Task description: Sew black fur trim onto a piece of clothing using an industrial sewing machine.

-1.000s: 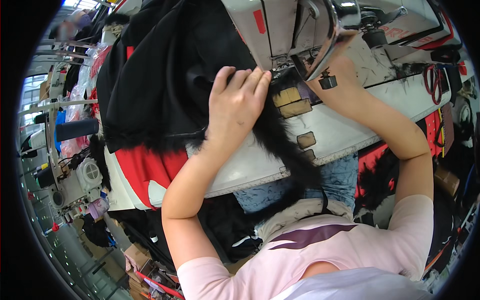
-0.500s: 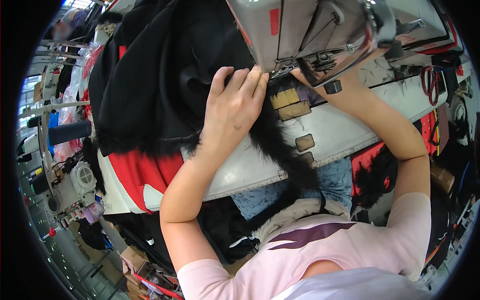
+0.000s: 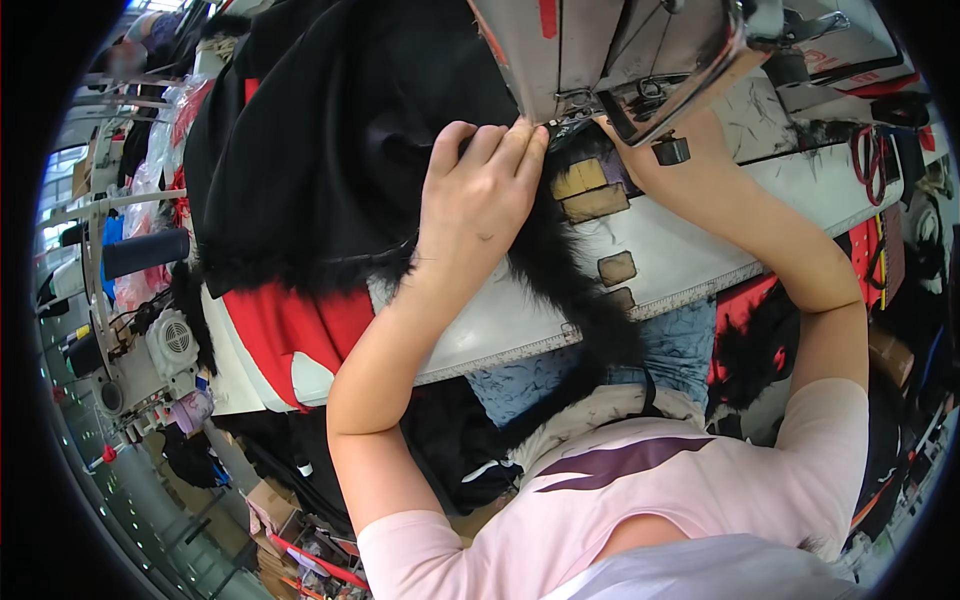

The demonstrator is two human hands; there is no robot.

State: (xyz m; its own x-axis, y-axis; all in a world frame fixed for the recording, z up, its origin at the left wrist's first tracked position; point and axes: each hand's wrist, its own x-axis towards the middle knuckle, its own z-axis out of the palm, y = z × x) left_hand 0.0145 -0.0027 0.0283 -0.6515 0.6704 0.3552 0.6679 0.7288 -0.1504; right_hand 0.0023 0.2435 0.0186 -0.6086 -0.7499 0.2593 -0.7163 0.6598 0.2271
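Observation:
A white sewing machine (image 3: 570,50) stands over the work at the upper right. My left hand (image 3: 485,185) lies at the left of its needle area, fingers bent and bunched together, with the fingertips pinching the edge of the black garment (image 3: 340,130). From there a black fur strip (image 3: 560,265) runs down over the table edge toward my lap. On the machine's other side is my right hand (image 3: 665,155); its fingers go behind the machine head, so their grip is hidden. The garment's folds spread to the left, with fur along the lower edge.
The white table (image 3: 480,335) has a ruler tape along its front edge and yellowish patches (image 3: 595,200) near the machine. Red fabric (image 3: 295,335) hangs over the left edge. Red-handled scissors (image 3: 868,165) lie at the right. A grey motor (image 3: 172,340) is at far left.
The whole view has shifted slightly, with the machine and table a little higher and further right in the picture. Both hands stay beside the needle area, their pose nearly the same.

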